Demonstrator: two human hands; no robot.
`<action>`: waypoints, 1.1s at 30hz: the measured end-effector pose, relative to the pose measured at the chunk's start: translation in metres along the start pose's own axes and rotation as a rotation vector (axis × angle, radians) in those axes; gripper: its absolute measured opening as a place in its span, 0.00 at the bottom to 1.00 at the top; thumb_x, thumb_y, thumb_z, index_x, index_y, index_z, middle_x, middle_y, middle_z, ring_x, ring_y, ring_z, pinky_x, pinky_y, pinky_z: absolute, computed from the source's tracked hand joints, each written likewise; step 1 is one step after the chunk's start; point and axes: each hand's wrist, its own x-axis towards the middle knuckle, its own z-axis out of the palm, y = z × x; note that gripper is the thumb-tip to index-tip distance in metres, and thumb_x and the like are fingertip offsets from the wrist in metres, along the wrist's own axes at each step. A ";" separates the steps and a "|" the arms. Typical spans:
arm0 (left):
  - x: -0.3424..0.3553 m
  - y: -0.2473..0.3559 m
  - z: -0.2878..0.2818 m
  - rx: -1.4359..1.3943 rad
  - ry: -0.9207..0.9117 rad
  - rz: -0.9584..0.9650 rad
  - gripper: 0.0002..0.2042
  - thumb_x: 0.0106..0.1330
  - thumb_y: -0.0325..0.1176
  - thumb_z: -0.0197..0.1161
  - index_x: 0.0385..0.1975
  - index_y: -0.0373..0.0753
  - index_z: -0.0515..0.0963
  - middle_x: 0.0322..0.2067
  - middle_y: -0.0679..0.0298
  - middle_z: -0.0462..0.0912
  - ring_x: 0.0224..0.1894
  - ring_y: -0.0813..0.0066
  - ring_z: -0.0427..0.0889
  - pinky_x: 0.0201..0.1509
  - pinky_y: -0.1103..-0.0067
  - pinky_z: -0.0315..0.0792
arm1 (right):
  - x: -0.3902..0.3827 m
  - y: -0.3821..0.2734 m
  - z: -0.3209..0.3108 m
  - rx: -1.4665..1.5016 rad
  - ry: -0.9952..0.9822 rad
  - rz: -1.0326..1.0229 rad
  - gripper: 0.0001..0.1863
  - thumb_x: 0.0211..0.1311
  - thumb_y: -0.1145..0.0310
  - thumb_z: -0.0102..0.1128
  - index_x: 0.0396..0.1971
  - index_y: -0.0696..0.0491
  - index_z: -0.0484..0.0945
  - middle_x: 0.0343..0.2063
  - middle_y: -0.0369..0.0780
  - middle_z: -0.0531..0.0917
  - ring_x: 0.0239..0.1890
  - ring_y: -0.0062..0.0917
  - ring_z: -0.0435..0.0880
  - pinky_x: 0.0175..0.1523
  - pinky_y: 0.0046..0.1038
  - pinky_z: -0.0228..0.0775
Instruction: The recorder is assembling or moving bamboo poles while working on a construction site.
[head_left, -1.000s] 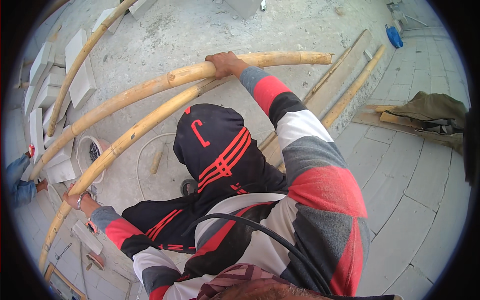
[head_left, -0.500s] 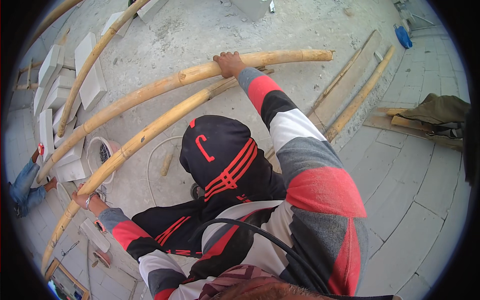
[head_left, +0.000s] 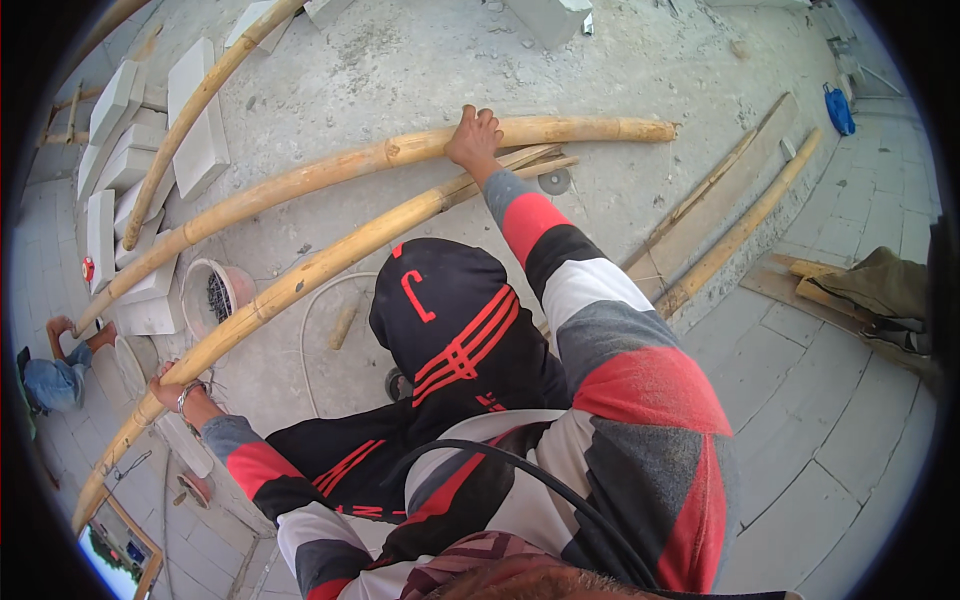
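Observation:
Two long bamboo poles cross in front of me. My left hand (head_left: 178, 388) is closed round the nearer bamboo pole (head_left: 330, 262), toward its left part. My right hand (head_left: 473, 138) lies over the farther bamboo pole (head_left: 390, 151), its fingers bent across the top and partly apart. The nearer pole's split right end reaches under my right forearm. At the far left, a co-worker's hand (head_left: 60, 326) is beside the left end of the farther pole; whether it touches the pole I cannot tell.
Pale blocks (head_left: 200, 125) are piled at the left, a small red-and-white thing (head_left: 88, 268) against them. A bucket (head_left: 240, 285) of dark bits stands behind the nearer pole. A grey disc (head_left: 554, 181) lies near its split end. At right are a plank (head_left: 700, 205) and another bamboo pole (head_left: 745, 225).
My view has shifted slightly, and both my hands stay on their poles. The co-worker's hand has moved from the red-and-white thing down beside the farther pole's left end.

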 end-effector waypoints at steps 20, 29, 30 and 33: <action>-0.009 0.004 -0.012 0.080 -0.092 -0.008 0.13 0.67 0.42 0.52 0.28 0.39 0.68 0.26 0.60 0.73 0.33 0.62 0.74 0.47 0.64 0.74 | 0.026 -0.086 -0.008 0.032 -0.746 0.139 0.14 0.62 0.72 0.63 0.48 0.55 0.83 0.51 0.53 0.84 0.57 0.46 0.83 0.61 0.39 0.75; -0.032 0.004 0.012 0.014 -0.127 -0.070 0.15 0.68 0.44 0.53 0.25 0.41 0.68 0.23 0.62 0.73 0.30 0.63 0.74 0.43 0.66 0.73 | 0.058 -0.036 0.060 1.045 -0.353 1.003 0.22 0.63 0.64 0.61 0.57 0.53 0.74 0.54 0.52 0.81 0.61 0.46 0.78 0.64 0.44 0.68; -0.038 -0.003 0.018 0.017 -0.080 -0.066 0.15 0.68 0.44 0.53 0.25 0.40 0.68 0.23 0.62 0.73 0.30 0.62 0.74 0.43 0.66 0.74 | 0.064 -0.032 0.066 1.272 -0.287 1.164 0.24 0.62 0.63 0.61 0.58 0.53 0.73 0.55 0.51 0.80 0.61 0.46 0.77 0.64 0.47 0.66; -0.037 -0.006 0.019 0.029 -0.023 -0.035 0.14 0.68 0.43 0.53 0.25 0.40 0.69 0.24 0.61 0.74 0.30 0.62 0.74 0.43 0.66 0.74 | 0.080 -0.034 0.081 1.619 -0.215 1.374 0.30 0.58 0.59 0.62 0.61 0.52 0.69 0.59 0.50 0.77 0.62 0.47 0.75 0.66 0.54 0.60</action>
